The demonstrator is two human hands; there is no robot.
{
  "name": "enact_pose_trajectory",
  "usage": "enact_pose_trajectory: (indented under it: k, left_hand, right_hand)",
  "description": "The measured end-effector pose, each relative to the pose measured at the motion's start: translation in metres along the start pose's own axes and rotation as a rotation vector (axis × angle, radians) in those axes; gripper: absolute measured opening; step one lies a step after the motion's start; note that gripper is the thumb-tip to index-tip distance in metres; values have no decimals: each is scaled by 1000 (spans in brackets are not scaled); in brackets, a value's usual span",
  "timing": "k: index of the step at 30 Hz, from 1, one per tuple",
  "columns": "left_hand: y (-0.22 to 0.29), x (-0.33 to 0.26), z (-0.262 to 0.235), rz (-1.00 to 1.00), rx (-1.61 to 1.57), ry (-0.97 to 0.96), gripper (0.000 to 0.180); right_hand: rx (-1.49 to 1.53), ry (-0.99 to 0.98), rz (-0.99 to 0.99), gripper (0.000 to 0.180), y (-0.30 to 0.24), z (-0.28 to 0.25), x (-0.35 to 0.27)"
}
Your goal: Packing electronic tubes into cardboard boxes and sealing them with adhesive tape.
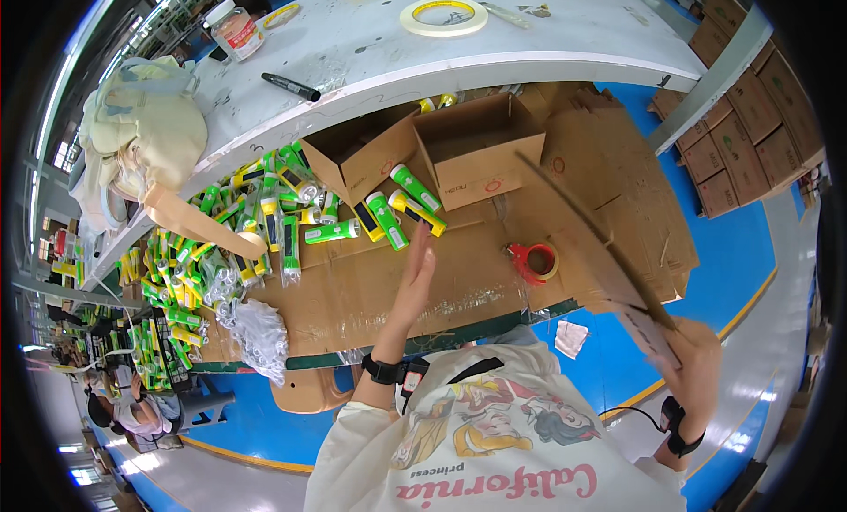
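Observation:
My left hand (pixel 422 265) is held out edge-on with its fingers straight, holding nothing. Its fingertips are at the near end of a yellow-and-green flashlight (pixel 417 213); I cannot tell whether they touch. Beside it lie green flashlights (pixel 386 221) on the cardboard-covered table (pixel 353 283). My right hand (pixel 693 349), out to the right, grips the near end of a flat brown cardboard piece (pixel 600 247), seen nearly edge-on and tilted. Most of those fingers are hidden behind the cardboard. Two open cardboard boxes (pixel 476 150) stand beyond my hands.
Many more flashlights (pixel 181 274) are heaped at left, with clear plastic bags (pixel 256 336) beside them. A red tape dispenser (pixel 534 263) lies on the cardboard. A raised shelf (pixel 371 44) holds a tape roll (pixel 443 18), a marker (pixel 291 86) and a jar (pixel 233 30). Cartons (pixel 741 133) are stacked at right.

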State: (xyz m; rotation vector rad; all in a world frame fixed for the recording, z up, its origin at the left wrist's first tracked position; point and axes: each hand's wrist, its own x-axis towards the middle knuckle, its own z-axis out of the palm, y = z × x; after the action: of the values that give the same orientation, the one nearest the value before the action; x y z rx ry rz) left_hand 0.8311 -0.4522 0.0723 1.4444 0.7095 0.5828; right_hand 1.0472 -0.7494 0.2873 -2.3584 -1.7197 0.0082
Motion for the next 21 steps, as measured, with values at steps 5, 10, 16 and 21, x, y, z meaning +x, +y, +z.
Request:
enact_pose_trajectory:
  k: [5, 10, 16, 21]
  left_hand:
    - [20, 9, 1, 145, -93, 7, 76]
    - [5, -33, -48, 94, -216, 188, 72]
    - [21, -130, -44, 190, 407, 201, 21]
    - [6, -158, -66, -59, 71, 169, 25]
  right_hand:
    - [284, -117, -229, 47, -13, 32, 13]
    - [321, -224, 71, 27, -21, 79, 42]
    - [351, 42, -77, 18, -65, 131, 109]
    - [455, -105, -421, 16, -101, 185, 156]
